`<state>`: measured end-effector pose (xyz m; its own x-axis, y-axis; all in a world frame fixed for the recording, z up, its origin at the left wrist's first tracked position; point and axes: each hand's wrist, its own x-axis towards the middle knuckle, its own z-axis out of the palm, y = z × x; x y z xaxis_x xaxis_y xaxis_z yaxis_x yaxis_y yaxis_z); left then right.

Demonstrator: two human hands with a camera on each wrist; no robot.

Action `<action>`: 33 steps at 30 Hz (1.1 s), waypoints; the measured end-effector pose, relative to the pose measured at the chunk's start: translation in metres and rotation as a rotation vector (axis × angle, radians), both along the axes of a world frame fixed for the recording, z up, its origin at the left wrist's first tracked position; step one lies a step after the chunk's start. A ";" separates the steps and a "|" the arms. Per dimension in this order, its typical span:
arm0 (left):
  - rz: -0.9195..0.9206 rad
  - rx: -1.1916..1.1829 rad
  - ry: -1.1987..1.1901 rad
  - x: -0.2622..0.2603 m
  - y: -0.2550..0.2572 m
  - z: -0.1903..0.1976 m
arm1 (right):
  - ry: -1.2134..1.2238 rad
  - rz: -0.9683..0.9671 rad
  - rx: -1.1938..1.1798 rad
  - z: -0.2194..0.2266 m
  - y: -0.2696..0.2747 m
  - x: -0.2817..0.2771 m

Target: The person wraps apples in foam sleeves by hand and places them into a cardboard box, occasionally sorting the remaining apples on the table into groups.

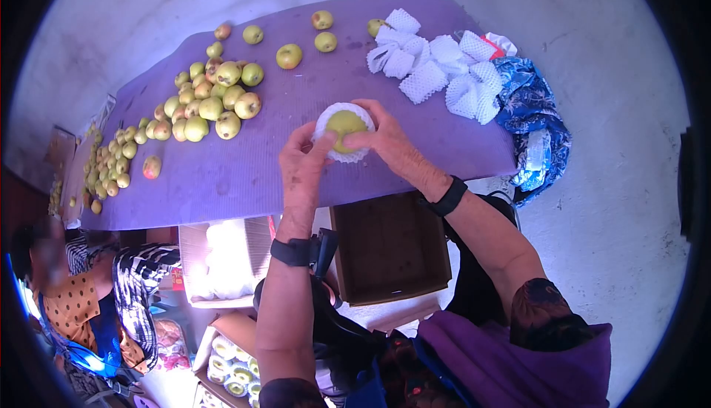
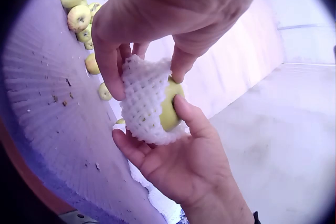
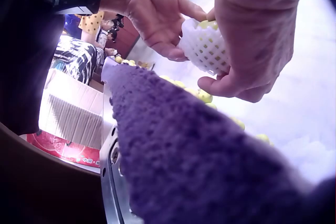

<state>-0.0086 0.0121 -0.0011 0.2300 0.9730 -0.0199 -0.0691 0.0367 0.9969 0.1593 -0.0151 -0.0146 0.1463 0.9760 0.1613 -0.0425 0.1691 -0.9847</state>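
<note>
**Purple cloth garment below, two hands at work above: yellow-green fruit gripped in a white foam net sleeve**

The garment spreads across the bottom of the head view, and the person's forearms reach from beside it over the near edge of a long bench with a purple ribbed cover. The fruit is held up near the middle of that edge, partly wrapped, its bare face showing between the thumbs. The left hand has its grip closed on fruit and sleeve, fingers on the netting; the right hand grips them from the opposite side, its thumb on the bare skin. Each wrist wears a black band.

A heap of yellow-green and reddish fruit lies left of the hands, with a spread of smaller fruit towards the left end. Several single fruits sit apart near the far edge. By the far right corner is a loose pile of white foam nets, next to a blue patterned cloth hanging over the right end.

Below the near edge stand an open brown cardboard box, a pale carton and, lower, a box of netted fruit. At lower left is another person in an orange dotted top.
</note>
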 end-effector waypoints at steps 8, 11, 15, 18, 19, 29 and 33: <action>-0.249 -0.143 -0.171 -0.010 0.005 0.006 | -0.027 0.149 0.000 0.016 -0.008 0.000; -0.229 -0.141 -0.182 -0.010 0.004 0.004 | -0.118 0.161 0.010 0.021 -0.011 0.001; -0.240 -0.130 -0.224 -0.008 0.002 0.004 | -0.160 0.175 -0.023 0.023 -0.011 0.005; -0.247 -0.124 -0.274 -0.005 0.000 0.003 | -0.007 0.251 -0.150 0.026 -0.014 0.006; -0.232 -0.124 -0.272 -0.003 0.002 0.002 | -0.041 0.223 -0.119 0.024 -0.012 0.007; -0.060 -0.047 -0.132 -0.009 0.003 0.016 | 0.006 0.224 -0.123 0.032 -0.022 0.018; 0.109 0.016 -0.138 -0.023 0.010 0.015 | -0.149 0.228 -0.134 0.051 -0.040 0.018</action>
